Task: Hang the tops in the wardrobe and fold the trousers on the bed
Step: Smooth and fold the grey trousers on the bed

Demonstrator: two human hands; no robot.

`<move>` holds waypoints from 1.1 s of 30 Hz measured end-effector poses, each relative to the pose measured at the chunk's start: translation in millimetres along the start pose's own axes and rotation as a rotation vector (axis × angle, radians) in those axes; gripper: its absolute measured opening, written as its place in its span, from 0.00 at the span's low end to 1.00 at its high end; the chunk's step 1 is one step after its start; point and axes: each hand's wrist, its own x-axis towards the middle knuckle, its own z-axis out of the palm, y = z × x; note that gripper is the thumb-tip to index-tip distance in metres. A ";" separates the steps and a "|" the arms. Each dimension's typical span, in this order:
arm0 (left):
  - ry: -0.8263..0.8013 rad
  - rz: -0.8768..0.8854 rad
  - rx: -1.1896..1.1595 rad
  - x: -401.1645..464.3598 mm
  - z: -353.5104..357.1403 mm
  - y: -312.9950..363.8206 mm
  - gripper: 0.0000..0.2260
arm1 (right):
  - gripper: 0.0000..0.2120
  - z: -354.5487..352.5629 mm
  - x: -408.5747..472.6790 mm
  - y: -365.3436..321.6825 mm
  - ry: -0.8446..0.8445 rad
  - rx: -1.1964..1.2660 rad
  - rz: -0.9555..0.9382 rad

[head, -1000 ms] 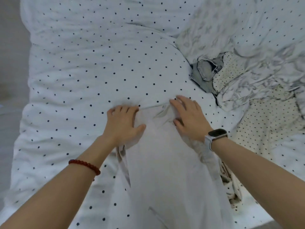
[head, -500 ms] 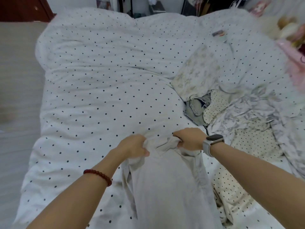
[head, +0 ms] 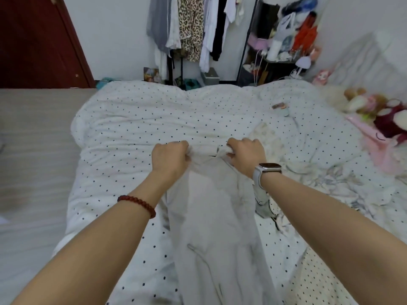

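A pair of pale grey-white trousers [head: 211, 216] hangs lengthwise from my hands over the polka-dot bed [head: 123, 133]. My left hand [head: 170, 156] grips the left side of the waistband, fingers curled. My right hand [head: 246, 154], with a watch on the wrist, grips the right side. The waistband is raised off the duvet and the legs trail down toward me. More clothes [head: 330, 183] lie crumpled on the right side of the bed. Tops hang on the open clothes rail [head: 191, 29] against the far wall.
A dark red door [head: 37, 40] stands at the back left, with wooden floor [head: 33, 150] left of the bed. A cluttered black shelf [head: 284, 40] is at the back right. Plush toys [head: 378, 111] and a pink item lie at the bed's right edge.
Both hands went from pressing flat on the trousers to gripping the waistband and lifting it. My view rose from the duvet to the far wall and clothes rail.
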 end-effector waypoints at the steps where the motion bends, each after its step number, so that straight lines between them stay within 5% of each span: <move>1: 0.030 -0.007 -0.013 -2.7 3.6 -1.6 0.06 | 0.14 -0.7 -1.9 -0.5 0.016 -0.001 -0.002; 7: 0.315 0.125 -0.021 -68.6 26.6 4.1 0.13 | 0.09 11.5 -65.7 11.7 0.026 0.002 -0.143; 15: 0.329 0.298 -0.082 -214.1 52.6 48.3 0.15 | 0.22 46.8 -205.2 37.3 0.234 -0.020 -0.393; 24: 0.057 0.279 -0.156 -342.7 102.5 86.9 0.18 | 0.25 105.1 -330.1 48.4 0.065 0.024 -0.467; 33: -0.198 0.251 -0.178 -405.6 143.2 89.0 0.14 | 0.30 156.1 -391.7 49.0 -0.419 0.126 -0.366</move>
